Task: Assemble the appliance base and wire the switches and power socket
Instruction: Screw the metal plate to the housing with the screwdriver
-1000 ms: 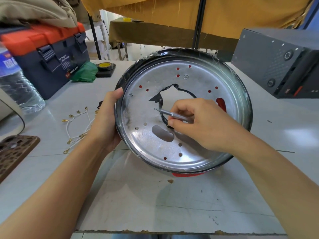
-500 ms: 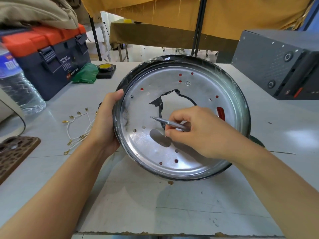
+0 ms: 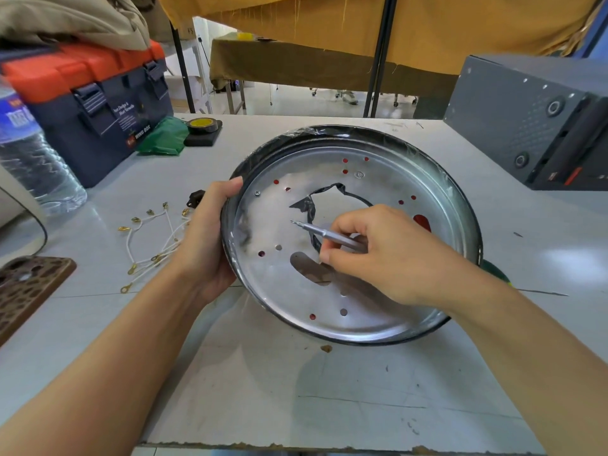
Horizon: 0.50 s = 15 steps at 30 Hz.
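Observation:
A round silver metal base plate (image 3: 388,179) with a black rim, several small holes and a torn centre opening stands tilted toward me on the table. My left hand (image 3: 207,238) grips its left rim, thumb over the edge. My right hand (image 3: 391,255) pinches a slim silver screwdriver (image 3: 324,233) over the plate's middle, tip pointing left. White wires with brass terminals (image 3: 154,238) lie on the table left of the plate, beside a small black part (image 3: 195,196).
A dark toolbox with an orange lid (image 3: 95,103) and a water bottle (image 3: 31,156) stand at the left. Green cloth (image 3: 164,136) and a tape roll (image 3: 202,126) lie behind. A grey computer case (image 3: 539,123) sits at right, a brown patterned object (image 3: 29,287) at the left edge.
The plate has tipped lower toward the table and the red part under it is no longer seen. My right hand with the screwdriver has shifted slightly down.

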{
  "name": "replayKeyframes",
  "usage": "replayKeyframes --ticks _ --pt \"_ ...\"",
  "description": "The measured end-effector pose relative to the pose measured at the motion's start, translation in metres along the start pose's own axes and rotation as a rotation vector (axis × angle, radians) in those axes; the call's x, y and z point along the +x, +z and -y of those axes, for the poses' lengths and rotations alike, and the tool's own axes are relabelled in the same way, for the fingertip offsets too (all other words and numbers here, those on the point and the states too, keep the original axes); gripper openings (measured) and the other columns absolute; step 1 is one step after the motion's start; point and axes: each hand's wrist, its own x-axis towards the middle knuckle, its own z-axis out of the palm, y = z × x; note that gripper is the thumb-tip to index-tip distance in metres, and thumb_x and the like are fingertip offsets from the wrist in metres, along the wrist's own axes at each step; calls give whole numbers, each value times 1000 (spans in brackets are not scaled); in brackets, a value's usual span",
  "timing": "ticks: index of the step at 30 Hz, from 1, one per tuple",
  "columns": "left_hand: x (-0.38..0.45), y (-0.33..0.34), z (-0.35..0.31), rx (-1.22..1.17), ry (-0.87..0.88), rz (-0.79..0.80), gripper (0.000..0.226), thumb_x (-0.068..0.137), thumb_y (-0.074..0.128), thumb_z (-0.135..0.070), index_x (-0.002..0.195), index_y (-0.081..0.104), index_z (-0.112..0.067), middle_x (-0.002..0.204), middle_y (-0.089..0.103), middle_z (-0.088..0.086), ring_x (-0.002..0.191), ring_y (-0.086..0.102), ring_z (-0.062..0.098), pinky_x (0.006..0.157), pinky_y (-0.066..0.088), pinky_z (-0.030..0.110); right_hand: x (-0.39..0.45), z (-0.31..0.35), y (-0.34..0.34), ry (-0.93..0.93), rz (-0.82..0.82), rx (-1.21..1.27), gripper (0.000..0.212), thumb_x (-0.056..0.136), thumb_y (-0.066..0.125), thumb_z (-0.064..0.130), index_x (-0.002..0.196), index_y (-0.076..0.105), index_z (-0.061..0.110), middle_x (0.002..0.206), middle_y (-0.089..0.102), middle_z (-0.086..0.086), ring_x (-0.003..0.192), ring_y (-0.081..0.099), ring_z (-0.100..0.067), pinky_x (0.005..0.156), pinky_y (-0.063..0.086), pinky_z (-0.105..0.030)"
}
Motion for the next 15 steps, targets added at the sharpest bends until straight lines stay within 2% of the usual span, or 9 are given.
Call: replayKeyframes --ticks 6,11,15 --pt "0 1 2 6 -38 -7 47 94 36 -38 75 77 -23 77 73 1 68 69 13 56 55 25 -1 -4 -2 6 14 -9 17 86 63 26 70 65 23 55 53 7 53 45 -3 50 36 -13" --pt "-1 3 3 33 -57 -45 51 93 36 -40 65 75 -24 64 70 -2 57 66 10 51 53 23 -2 -4 -1 5 22 2 20 86 63 26 65 61 26 52 53 16 51 45 -1 49 36 -11" --pt "-1 3 3 32 -58 -54 50 93 37 -39 64 74 -24 63 69 -2 56 65 10 51 53 23 -2 -4 -3 12 27 18 18 86 62 26 68 63 25 56 54 10 53 46 0 51 38 -11"
